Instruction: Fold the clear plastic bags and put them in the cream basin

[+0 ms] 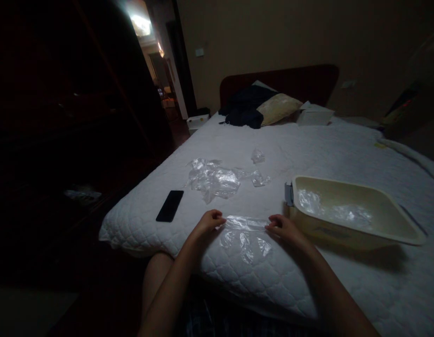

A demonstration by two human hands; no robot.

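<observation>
A clear plastic bag [245, 224] lies on the white quilted bed, its upper part a flat band and its lower end spread in crinkled flaps. At the band's left end, my left hand [211, 222] pinches the plastic between thumb and fingers. My right hand [284, 228] pinches the opposite end the same way. Beyond them rests a loose pile of crumpled clear plastic bags [217, 180]. Two smaller crumpled pieces, a nearer plastic piece [261, 179] and a farther plastic piece [258, 156], lie beside the pile.
To the right stands a cream plastic bin [353, 238] with grey latches and clear plastic inside. A black phone [170, 206] lies left on the bed [308, 154]. Dark clothing [246, 107], a pillow [280, 108] and a white box [315, 116] sit near the headboard [308, 77].
</observation>
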